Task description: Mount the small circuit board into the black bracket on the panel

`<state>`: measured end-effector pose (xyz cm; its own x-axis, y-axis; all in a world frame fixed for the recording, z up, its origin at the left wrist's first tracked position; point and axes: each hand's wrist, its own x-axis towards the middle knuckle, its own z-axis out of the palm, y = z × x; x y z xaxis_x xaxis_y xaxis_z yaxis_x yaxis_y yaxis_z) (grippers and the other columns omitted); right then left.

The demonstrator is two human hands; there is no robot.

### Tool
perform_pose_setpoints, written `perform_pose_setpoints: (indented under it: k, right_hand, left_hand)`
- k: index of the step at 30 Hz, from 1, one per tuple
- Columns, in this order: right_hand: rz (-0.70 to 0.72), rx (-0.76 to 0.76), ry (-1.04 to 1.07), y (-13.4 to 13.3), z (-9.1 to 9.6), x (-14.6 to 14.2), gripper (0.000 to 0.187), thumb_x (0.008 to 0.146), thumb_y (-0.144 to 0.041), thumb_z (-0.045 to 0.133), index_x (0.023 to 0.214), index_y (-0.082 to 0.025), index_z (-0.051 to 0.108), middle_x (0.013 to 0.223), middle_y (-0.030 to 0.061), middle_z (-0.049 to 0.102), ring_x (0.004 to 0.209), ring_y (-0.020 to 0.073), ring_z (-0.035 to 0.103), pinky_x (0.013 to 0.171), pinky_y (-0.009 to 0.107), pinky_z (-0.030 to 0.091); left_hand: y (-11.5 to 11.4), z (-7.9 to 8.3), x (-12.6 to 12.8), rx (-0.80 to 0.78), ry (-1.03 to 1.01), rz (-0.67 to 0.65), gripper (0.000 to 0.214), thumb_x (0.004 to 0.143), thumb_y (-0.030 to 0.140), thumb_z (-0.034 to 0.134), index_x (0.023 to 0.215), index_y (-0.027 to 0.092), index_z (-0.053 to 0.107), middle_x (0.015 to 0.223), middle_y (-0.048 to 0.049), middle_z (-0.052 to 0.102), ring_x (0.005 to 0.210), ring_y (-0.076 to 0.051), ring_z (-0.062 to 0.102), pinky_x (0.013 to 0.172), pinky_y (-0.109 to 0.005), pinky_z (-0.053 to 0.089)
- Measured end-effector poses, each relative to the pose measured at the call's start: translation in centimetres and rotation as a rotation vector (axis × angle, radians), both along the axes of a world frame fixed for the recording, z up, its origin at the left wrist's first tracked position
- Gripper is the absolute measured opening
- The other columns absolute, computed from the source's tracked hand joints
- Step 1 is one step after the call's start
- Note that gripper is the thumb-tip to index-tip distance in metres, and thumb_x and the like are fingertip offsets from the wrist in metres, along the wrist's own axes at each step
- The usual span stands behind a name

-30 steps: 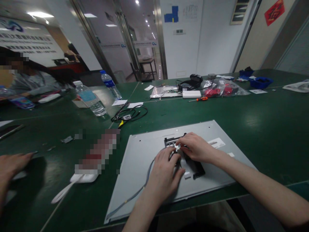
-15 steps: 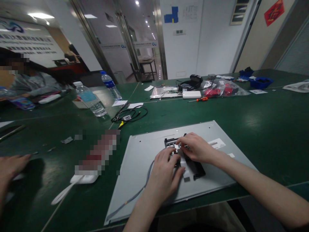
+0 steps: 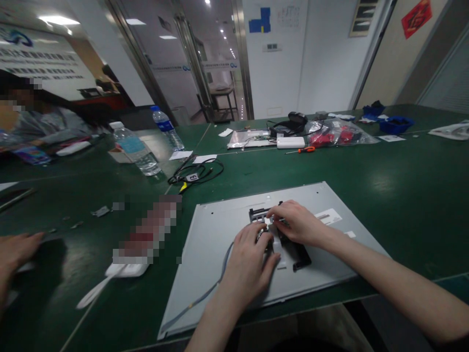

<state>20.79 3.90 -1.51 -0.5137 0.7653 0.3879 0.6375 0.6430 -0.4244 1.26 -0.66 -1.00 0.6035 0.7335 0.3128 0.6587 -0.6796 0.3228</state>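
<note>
A flat light-grey metal panel (image 3: 205, 254) lies on the green table in front of me. At its middle sits a black plastic bracket (image 3: 302, 259) with a pale strip (image 3: 280, 256) running between its parts. My left hand (image 3: 252, 249) rests over the bracket's left side, fingers curled round something small and dark that they mostly hide. From the right, my right hand (image 3: 295, 222) reaches in with thumb and fingers pinched together at the bracket's upper part; what lies between them is hidden. A grey cable (image 3: 223, 269) leads from under my left hand to the panel's near-left corner.
Left of the panel lies a white device (image 3: 128, 268) with a strap, its top blurred out. Another person's hand (image 3: 20, 252) is at the far left. Further back are a black cable (image 3: 198, 176), water bottles (image 3: 137, 151), an orange screwdriver (image 3: 306, 149) and a plastic bag (image 3: 340, 133).
Both hands stay nearly in place with small finger movements. The pale strip's near end looks different: its dark grey tip no longer shows, and a thin slot is visible there.
</note>
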Motion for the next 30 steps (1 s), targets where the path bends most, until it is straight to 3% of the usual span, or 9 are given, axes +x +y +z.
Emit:
perform_pose_setpoints:
  k: [19,24,30]
  right_hand:
    - [0.007,-0.020,-0.013,0.1,-0.1,-0.1,0.022,0.083,-0.009,0.052,0.103,-0.019,0.055,0.089,0.0026,0.067,0.087,0.0180,0.059,0.083,0.032,0.040]
    - [0.015,-0.026,0.035,-0.1,0.6,0.2,0.019,0.082,-0.012,0.055,0.100,-0.020,0.056,0.092,0.0025,0.066,0.088,0.0175,0.058,0.082,0.032,0.039]
    - [0.131,-0.062,-0.028,-0.7,2.0,0.9,0.013,0.079,-0.023,0.062,0.090,-0.019,0.059,0.090,0.0036,0.062,0.088,0.0182,0.055,0.083,0.033,0.039]
  left_hand:
    - [0.2,-0.5,-0.2,0.016,0.061,0.022,0.047,0.083,0.026,0.058,0.128,0.023,0.045,0.135,-0.0098,0.043,0.126,-0.029,0.039,0.104,-0.051,0.035]
    - [0.2,-0.5,-0.3,0.028,0.053,0.016,0.046,0.083,0.026,0.057,0.127,0.023,0.046,0.135,-0.0099,0.044,0.126,-0.030,0.039,0.104,-0.052,0.036]
    - [0.1,-0.4,-0.2,0.019,0.055,0.018,0.046,0.083,0.027,0.058,0.127,0.022,0.046,0.134,-0.0104,0.044,0.125,-0.030,0.040,0.104,-0.052,0.035]
